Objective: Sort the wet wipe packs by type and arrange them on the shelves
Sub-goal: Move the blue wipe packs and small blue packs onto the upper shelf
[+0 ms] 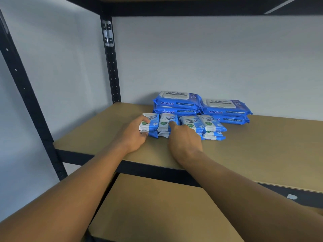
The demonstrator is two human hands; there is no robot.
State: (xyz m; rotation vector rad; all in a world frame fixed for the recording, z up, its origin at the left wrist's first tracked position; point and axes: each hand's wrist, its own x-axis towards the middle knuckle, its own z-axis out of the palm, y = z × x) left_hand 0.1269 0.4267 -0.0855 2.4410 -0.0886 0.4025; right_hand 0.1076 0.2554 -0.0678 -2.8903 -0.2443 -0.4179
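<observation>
the small wipe packs [181, 125] lay in a row of short stacks at the middle of the shelf board [262, 147], just in front of the large blue packs [201, 106], which sat two high in two stacks toward 12 o'clock by the wall. the left hand [134, 135] had its fingers curled round the leftmost small stack [149, 125], thumb on top and fingertips at its front edge. the right hand [183, 138] rested just beside it at 3 o'clock, one finger stretched onto the second stack, the rest loosely bent and holding nothing.

the step looked like squaring up the row. it would go best by pressing the left stack sideways toward 3 o'clock while the right finger pinned its neighbour, since the soft packs would likely slide and fan out.

the dark upright post [111, 67] stood well apart at 10 o'clock. bare board lay open at 9 and 3 o'clock, and nothing blocked either hand.
</observation>
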